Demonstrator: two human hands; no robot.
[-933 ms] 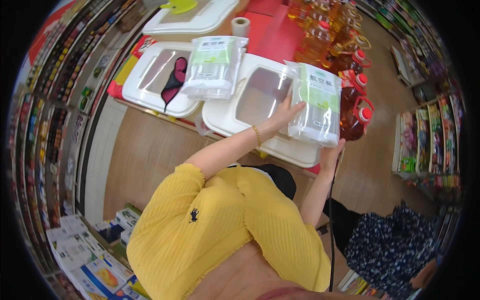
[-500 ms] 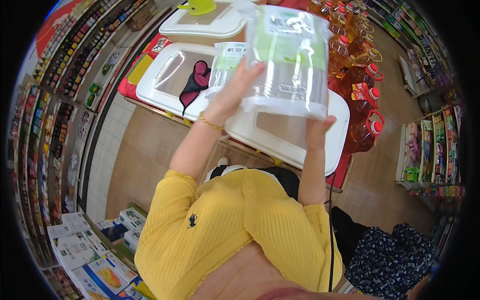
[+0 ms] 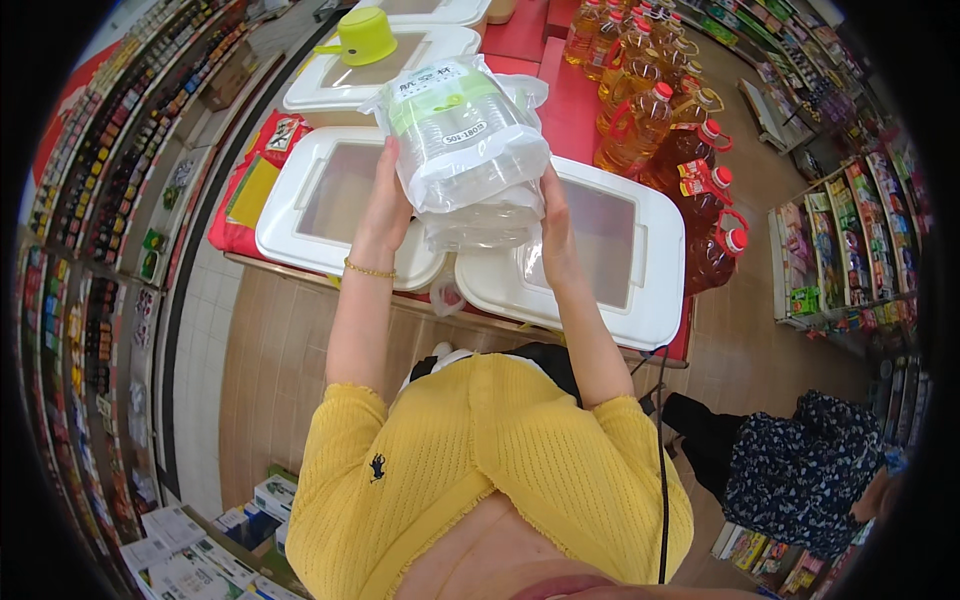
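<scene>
I hold up a clear plastic pack of stacked disposable cups with a green band, raised in front of me above the white bins. My left hand presses against its left side, a thin bracelet on that wrist. My right hand grips its right side and lower edge. Beneath the pack are a white lidded bin on the left and another white lidded bin on the right, both with see-through lid windows.
Bottles of cooking oil with red caps stand on the red-covered stand to the right. A green scoop lies on a farther white bin. Shop shelves line the left; more racks right. Another person in dark patterned clothes is lower right.
The second pack on the left bin is gone from view. I have lifted the cup pack from the right bin and brought it up between both hands, turning it toward me.
</scene>
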